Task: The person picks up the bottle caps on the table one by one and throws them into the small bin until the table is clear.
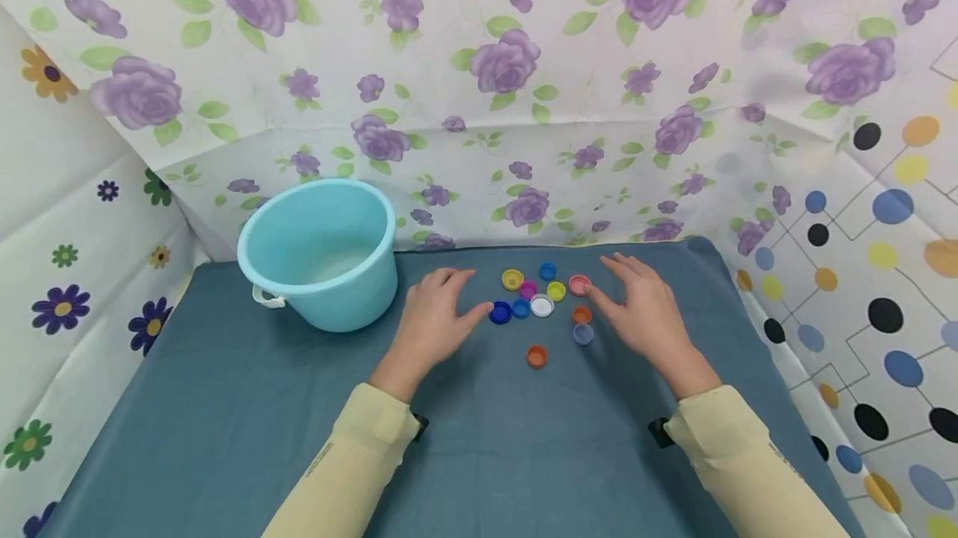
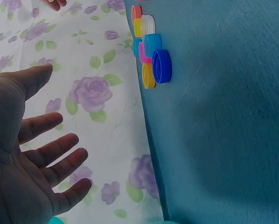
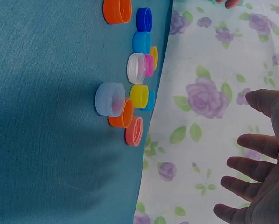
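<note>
We find eleven round plastic caps spread toward the far side of a blue cloth (image 1: 479, 463), between the two hands. The dark blue cap (image 1: 500, 313) lies at the left end, just beside a mid-blue cap (image 1: 520, 308). A white cap (image 1: 542, 305), a magenta cap (image 1: 528, 290) and two yellow caps (image 1: 512, 279) lie close by, with a small blue cap (image 1: 548, 272) behind. On the right, a pink cap (image 1: 580, 285), an orange cap (image 1: 581, 316) and a lavender cap (image 1: 583, 334) run toward the person; a second orange cap (image 1: 536, 357) sits apart, nearer the front.

We record the left hand (image 1: 437, 315) with a wide grip, thumb well away from the fingers, nearest the dark blue cap. The right hand (image 1: 645, 307) is likewise wide, its thumb nearest the pink cap. The wrist views show both hands raised, apart from the caps.

We note a light blue bucket (image 1: 359, 297) standing left of the left hand, pale yellow sleeves (image 1: 352, 455) on both arms, and a purple-flowered sheet (image 1: 449, 164) hanging behind.
</note>
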Demonstrator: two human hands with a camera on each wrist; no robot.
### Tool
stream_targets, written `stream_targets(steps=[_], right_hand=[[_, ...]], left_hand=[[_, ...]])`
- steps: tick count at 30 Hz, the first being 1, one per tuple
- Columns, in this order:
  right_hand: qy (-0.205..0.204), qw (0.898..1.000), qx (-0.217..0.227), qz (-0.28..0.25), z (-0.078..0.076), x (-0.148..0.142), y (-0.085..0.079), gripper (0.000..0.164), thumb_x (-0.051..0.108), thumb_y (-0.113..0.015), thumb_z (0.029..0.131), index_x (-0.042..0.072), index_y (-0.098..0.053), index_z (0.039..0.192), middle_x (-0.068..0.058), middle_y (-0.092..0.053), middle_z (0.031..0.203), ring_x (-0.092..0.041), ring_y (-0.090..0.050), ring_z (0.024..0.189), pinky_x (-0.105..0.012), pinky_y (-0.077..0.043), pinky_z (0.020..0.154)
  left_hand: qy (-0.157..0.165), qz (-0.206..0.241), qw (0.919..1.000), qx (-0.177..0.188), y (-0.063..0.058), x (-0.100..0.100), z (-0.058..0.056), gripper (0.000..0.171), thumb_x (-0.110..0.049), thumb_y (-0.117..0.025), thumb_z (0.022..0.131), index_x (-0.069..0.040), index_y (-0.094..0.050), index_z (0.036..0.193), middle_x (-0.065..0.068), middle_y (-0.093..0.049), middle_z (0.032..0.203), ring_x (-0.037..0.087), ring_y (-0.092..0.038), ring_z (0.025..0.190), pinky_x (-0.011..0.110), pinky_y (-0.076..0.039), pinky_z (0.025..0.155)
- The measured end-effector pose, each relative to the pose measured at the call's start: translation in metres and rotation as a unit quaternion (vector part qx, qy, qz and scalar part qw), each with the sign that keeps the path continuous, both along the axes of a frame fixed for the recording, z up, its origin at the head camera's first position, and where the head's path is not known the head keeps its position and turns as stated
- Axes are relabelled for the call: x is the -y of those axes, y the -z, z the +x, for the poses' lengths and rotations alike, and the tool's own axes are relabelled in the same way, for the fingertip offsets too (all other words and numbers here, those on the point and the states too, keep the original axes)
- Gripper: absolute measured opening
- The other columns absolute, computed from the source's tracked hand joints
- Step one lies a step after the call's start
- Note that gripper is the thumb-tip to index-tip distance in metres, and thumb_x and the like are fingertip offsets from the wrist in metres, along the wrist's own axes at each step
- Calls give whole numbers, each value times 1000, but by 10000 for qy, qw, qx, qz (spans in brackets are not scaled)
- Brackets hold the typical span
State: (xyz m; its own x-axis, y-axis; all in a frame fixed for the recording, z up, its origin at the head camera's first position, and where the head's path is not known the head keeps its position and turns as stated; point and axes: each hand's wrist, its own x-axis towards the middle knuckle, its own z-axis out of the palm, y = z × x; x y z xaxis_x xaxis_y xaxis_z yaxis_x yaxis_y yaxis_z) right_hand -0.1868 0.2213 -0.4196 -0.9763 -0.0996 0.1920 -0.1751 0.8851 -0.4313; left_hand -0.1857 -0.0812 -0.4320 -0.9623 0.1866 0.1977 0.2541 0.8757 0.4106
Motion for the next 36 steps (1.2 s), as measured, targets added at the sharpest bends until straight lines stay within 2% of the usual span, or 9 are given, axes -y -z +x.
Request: stream_targets(steps=[4, 7, 12, 18, 22, 25, 27, 32, 36], right_hand=[[18, 9999, -95, -86, -1, -2, 0, 75, 68, -45, 84, 18, -47, 139, -11, -39, 148, -35, -32, 137, -63, -30, 104], [36, 9994, -228, -259, -2, -3, -1, 69, 64, -48, 85, 18, -49, 137, -10, -41, 146, -33, -35, 136, -61, -33, 103], [18, 9969, -560, -558, -6, -6, -4, 53, 50, -57, 88, 21, -54, 133, -8, -48, 141, -32, -41, 132, -58, -38, 100], [12, 9953, -752, -615, -11, -9, -8, 50, 46, -59, 88, 21, -55, 132, -7, -51, 138, -31, -44, 129, -57, -40, 99], [19, 9955, -754, -580, -14, -10, -9, 51, 47, -59, 88, 19, -56, 131, -8, -50, 139, -31, -43, 130, -57, -39, 100], [8, 9957, -742, -548, -16, -10, -8, 50, 45, -60, 88, 18, -56, 131, -8, -50, 139, -31, -43, 130, -57, -40, 100], [-11, 9960, -721, -518, -17, -10, -7, 49, 43, -61, 88, 19, -56, 131, -8, -50, 139, -31, -43, 130, -56, -40, 99], [-70, 9969, -630, -458, -21, -10, -1, 49, 39, -63, 88, 19, -55, 131, -6, -51, 138, -30, -43, 130, -55, -41, 99], [-91, 9975, -526, -473, -22, -13, 5, 48, 38, -63, 88, 19, -55, 131, -7, -51, 138, -30, -42, 131, -56, -41, 99]], left_hand=[[66, 125, 9999, 23, -7, 5, 4, 57, -60, -53, 86, -23, -55, 130, 1, -56, 126, 23, -52, 119, 48, -42, 101], [157, 335, 9993, -92, -19, 9, 9, 51, -56, -55, 87, -23, -59, 125, 0, -59, 122, 21, -56, 114, 46, -47, 96], [374, 600, 9955, -634, -49, 20, 17, 40, -50, -58, 88, -23, -65, 118, -3, -66, 112, 15, -63, 99, 37, -54, 81], [438, 906, 9855, -1364, -83, 50, 16, 35, -44, -60, 89, -21, -67, 115, -2, -67, 110, 16, -62, 100, 38, -53, 82], [55, 1097, 9842, -1391, -95, 83, 10, 36, -43, -58, 90, -20, -66, 116, 2, -66, 113, 21, -60, 105, 43, -50, 86], [-319, 1204, 9837, -1294, -97, 111, 8, 36, -42, -56, 91, -19, -65, 118, 5, -64, 118, 25, -57, 112, 46, -47, 90], [-590, 1221, 9809, -1397, -96, 129, 8, 35, -41, -56, 92, -18, -66, 118, 8, -64, 119, 28, -58, 109, 49, -47, 89], [-1369, 1321, 9652, -1793, -89, 168, 12, 32, -35, -60, 91, -14, -70, 112, 12, -65, 112, 31, -57, 101, 52, -42, 87], [-2016, 1422, 9527, -1778, -80, 191, 14, 32, -32, -60, 90, -10, -71, 110, 15, -62, 111, 31, -52, 105, 50, -38, 87]])
